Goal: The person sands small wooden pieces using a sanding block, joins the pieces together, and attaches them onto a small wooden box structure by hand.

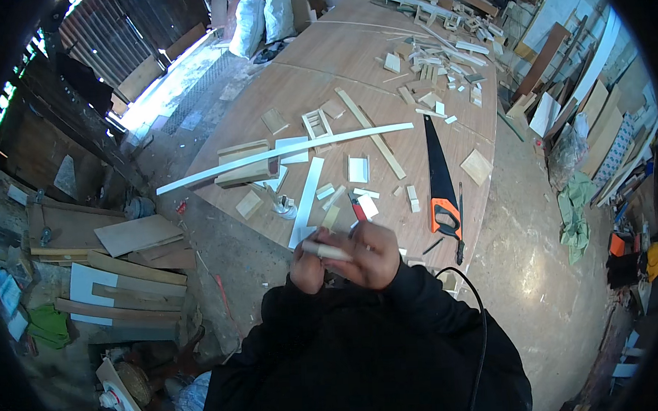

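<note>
In the head view, we had both hands at the near edge of the wooden table [287, 82]. Ahead of them, the small room was limited: a red-handled tool [358, 208] lay just beyond the fingers, and a white board [310, 195] lay beyond the left hand [308, 272]. Farther ahead, a long white strip [290, 158] crossed over other wooden parts, and its left end reached past the table's left edge. To the right of the right hand [376, 255], the hand saw [439, 167] lay with its handle toward us and its blade pointing away; between it and the table's right edge, some table surface was visible. A thin black cable [480, 309] curved beside our right arm.

Both forearms, in black sleeves, were bent inward, so the hands met before the chest. The hands grasped together a small pale piece [327, 251], between them, the left with curled fingers, the right with bent knuckles. This piece was blurred, so we could not tell its exact shape.
</note>
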Demonstrator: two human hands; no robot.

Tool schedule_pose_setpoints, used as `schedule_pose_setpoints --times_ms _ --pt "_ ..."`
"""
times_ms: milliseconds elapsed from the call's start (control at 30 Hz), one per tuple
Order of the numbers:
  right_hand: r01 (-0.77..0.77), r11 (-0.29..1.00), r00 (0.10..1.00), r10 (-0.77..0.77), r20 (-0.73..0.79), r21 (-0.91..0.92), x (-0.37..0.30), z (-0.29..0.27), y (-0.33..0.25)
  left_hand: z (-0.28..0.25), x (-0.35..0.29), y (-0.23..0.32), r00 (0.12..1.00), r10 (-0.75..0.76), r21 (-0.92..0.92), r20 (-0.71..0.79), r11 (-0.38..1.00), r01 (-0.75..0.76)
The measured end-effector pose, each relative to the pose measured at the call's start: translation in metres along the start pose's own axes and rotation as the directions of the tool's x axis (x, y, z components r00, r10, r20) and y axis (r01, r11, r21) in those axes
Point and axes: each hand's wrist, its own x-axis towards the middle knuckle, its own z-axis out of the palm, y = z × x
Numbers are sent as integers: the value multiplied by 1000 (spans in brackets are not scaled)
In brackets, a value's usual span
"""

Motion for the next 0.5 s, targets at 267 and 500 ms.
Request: schedule_pose_setpoints --times_ms 267,500 --pt "-21 999 996 18 -86 -35 6 -16 24 25 3 25 977 -205 -212 60 954 213" --pt "-30 989 999 34 24 -146 10 -14 32 -1 6 19 951 -157 -246 265 943 224"
